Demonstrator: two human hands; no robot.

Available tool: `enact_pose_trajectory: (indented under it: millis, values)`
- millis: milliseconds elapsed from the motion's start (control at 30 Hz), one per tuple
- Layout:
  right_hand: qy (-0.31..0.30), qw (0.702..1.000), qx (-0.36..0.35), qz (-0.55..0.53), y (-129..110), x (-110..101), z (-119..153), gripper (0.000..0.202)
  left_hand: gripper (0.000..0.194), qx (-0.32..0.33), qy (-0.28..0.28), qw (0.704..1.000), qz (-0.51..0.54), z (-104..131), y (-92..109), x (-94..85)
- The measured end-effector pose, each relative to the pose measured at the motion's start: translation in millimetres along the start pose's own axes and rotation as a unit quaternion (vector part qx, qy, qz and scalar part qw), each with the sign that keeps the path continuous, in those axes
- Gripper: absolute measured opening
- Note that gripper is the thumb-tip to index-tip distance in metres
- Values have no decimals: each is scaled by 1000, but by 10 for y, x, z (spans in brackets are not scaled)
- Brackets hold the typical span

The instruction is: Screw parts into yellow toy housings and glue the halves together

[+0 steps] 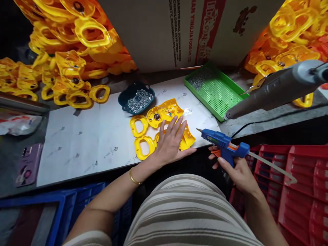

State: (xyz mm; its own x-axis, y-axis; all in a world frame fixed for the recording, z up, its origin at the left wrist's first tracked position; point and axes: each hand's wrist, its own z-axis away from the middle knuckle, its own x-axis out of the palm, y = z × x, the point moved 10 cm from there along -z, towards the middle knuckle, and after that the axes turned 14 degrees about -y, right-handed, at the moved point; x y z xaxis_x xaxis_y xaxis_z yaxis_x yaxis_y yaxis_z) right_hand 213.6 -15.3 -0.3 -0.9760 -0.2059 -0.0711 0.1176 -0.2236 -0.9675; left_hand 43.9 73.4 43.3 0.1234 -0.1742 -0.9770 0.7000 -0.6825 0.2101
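Note:
My left hand (pixel 170 141) lies flat with its fingers stretched over a yellow plastic shell (pixel 188 138), hiding much of it. Just behind it is a second yellow shell (pixel 164 112), with its hollow side up, a round dark part and thin wires inside. Both shells have an oval loop at their left end. In my right hand (pixel 234 167) is a blue glue gun (pixel 220 140), fingers wrapped around its handle at the orange trigger. Its nozzle points left towards the shells, apart from them. A pale glue stick (pixel 271 165) sticks out of the gun's back.
A dark bowl of screws (pixel 123 100) and a green perforated tray (pixel 225 85) stand behind the shells. A grey screwdriver-like tool (pixel 276 89) juts in from the right. Piles of yellow shells (pixel 74 68) flank a cardboard box (pixel 153 34). A phone (pixel 29 165) lies left; red crates (pixel 297 191) stand right.

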Motion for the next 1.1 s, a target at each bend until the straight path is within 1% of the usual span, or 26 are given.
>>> enact_pose_trajectory:
  millis: [100, 167, 233, 433, 800, 1100]
  values:
    - [-11, 999, 18, -33, -22, 26, -11, 28, 85, -23, -33, 999, 25, -109, -37, 138]
    - [-11, 998, 32, -55, 4, 27, 21, 29, 82, -33, -41, 998, 33, -120, -51, 166]
    - [-19, 996, 52, -66, 38, 44, 46, 32, 81, -38, -42, 998, 34, -117, -45, 162]
    - [-47, 992, 103, -54, 94, 76, 47, 38, 78, -55, -47, 997, 22, -132, -23, 150]
    - [-65, 989, 130, -26, 135, 88, 1, 44, 76, -56, -50, 997, 15, -150, 8, 125]
    - [-62, 986, 156, 8, 167, 67, 80, 44, 75, -46, -45, 998, -1, -152, 51, 121]
